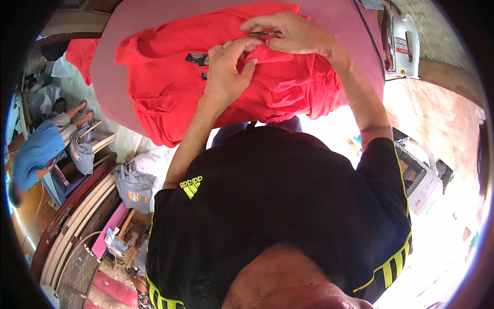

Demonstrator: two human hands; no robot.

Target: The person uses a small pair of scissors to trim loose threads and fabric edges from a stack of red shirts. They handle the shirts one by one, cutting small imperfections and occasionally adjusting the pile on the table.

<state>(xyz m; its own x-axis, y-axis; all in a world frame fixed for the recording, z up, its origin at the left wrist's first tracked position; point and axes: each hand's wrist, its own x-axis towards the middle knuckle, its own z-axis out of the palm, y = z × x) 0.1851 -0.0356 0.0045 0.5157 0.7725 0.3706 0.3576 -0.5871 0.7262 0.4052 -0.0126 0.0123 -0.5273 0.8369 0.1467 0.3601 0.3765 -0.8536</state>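
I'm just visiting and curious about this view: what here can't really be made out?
- Head view: the thin metal tool is mostly hidden by the right hand; its kind is unclear.
- The dark label on the red garment is too small to make out, and the left hand covers part of it.
- The white iron is bent near the rim.

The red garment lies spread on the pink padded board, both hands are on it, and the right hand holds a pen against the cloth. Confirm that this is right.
One detail is wrong. The right hand holds a small pair of scissors, not a pen, as the head view shows. The rest stands: the red garment lies on the pink padded board, and the left hand is on it too.
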